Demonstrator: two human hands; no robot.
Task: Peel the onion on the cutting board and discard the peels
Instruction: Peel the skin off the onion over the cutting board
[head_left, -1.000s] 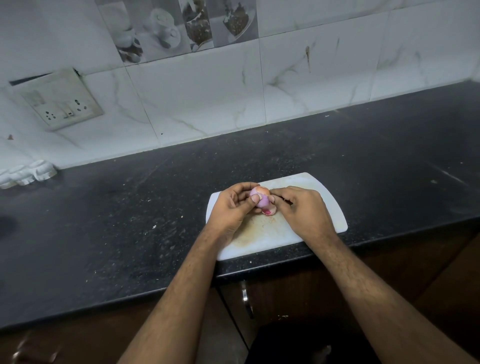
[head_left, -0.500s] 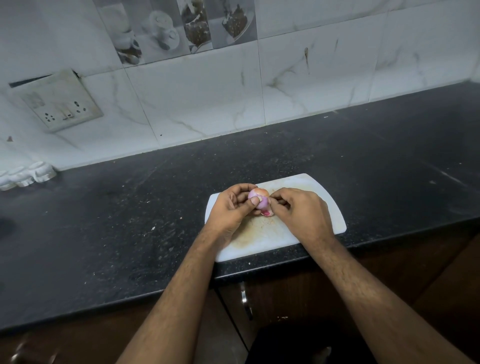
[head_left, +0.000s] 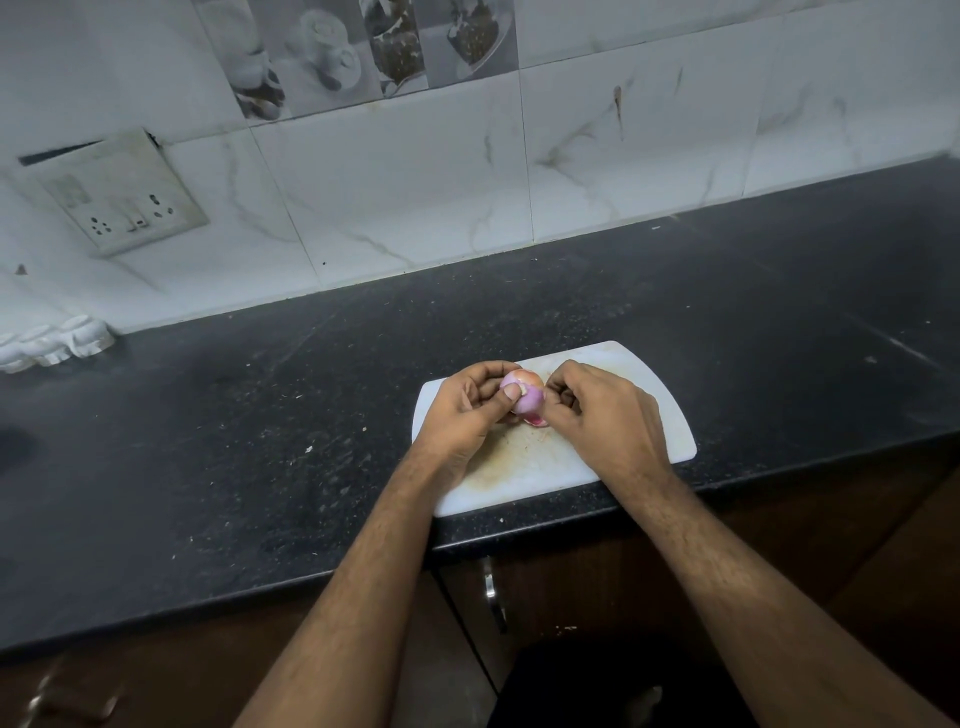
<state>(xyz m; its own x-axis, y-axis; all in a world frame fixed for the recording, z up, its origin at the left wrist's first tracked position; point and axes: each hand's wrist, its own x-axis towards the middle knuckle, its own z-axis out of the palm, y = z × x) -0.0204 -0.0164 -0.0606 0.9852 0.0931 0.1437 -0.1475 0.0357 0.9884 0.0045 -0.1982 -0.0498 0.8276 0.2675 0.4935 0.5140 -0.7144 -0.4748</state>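
Just above the white cutting board (head_left: 649, 410) on the bench, the small onion (head_left: 525, 396) is being held by the left hand (head_left: 467, 410) and picked at by the curled right hand (head_left: 602, 415), with much purple already bared, one peel (head_left: 537, 421) hanging underneath, and nothing thrown away yet.

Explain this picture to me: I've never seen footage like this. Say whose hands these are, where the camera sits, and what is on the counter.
There is no machine here. A person wears a camera on the head, looking down at their own two bare hands. The left hand grips a small purple onion, while the right hand works at its side with curled fingers. They are over a white cutting board on a dark counter. A reddish peel scrap shows just under the onion. A wall socket is on the tiles.
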